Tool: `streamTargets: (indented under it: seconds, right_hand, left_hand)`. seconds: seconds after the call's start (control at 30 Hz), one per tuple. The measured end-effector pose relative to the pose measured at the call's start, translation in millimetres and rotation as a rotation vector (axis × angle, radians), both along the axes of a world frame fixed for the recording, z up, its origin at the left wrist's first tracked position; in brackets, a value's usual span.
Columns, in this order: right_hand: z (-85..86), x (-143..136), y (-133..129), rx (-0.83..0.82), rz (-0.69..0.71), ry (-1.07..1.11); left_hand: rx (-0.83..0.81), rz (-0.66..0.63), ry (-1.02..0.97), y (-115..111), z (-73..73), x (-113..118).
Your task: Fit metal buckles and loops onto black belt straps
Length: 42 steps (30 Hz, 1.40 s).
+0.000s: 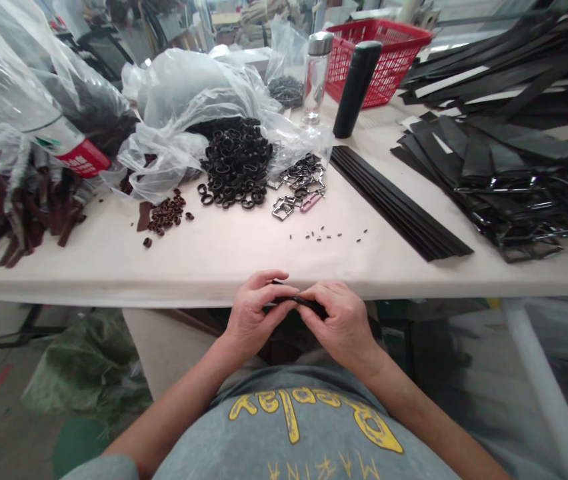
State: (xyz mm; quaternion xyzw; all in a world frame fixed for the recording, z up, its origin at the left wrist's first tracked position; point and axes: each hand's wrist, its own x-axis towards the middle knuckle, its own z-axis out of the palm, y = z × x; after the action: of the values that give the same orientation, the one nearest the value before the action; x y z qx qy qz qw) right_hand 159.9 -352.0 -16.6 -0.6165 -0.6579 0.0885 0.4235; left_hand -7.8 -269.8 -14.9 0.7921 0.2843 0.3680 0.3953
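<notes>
At the table's front edge, my left hand [255,310] and my right hand [340,317] come together around a black strap [317,308]. Both hands pinch it between thumbs and fingers, close to each other. Most of the strap's length is hidden by the hands and below the edge. On the table beyond the hands lie several tiny dark pins [320,238]. Past them are a heap of metal buckles [284,208] and a pink-handled tool [310,203]. A pile of black belt loops [237,167] sits to their left, and brown loops [167,213] lie further left.
A row of black straps [399,203] lies flat at right, beside a large stack of buckled straps [509,160]. Behind stand a glass bottle [314,83], a black flask [357,90] and a red basket [384,40]. Plastic bags [189,87] and brown straps [19,207] fill the left.
</notes>
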Motion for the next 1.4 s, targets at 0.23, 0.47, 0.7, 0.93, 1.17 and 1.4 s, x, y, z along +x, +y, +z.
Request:
streamTargets:
  seconds: [0.23,0.47,0.7,0.93,1.17,1.4]
  right_hand:
    - [-6.7,3.6,-4.7,0.022,0.016,-0.050]
    - [-13.9,51.3,-6.4,-0.028,-0.176,-0.070]
    - [-21.7,88.3,-16.4,-0.039,-0.396,-0.143]
    - [-25.1,85.1,-17.2,-0.053,-0.425,-0.127]
    - [-22.5,82.6,-16.4,-0.022,-0.389,-0.129]
    - [-20.9,84.8,-16.7,-0.065,-0.401,-0.026]
  left_hand:
    - [0.174,-0.053,-0.073,1.8,3.4,8.8]
    - [-0.064,-0.421,-0.083,3.2,27.9,6.7]
    - [0.051,-0.009,0.224,93.2,22.0,-10.9]
    - [0.297,0.417,0.576,200.1,11.5,-18.5]
    - [0.201,0.386,0.574,230.0,13.9,-2.9]
    - [-0.040,0.355,0.391,205.0,20.5,-5.2]
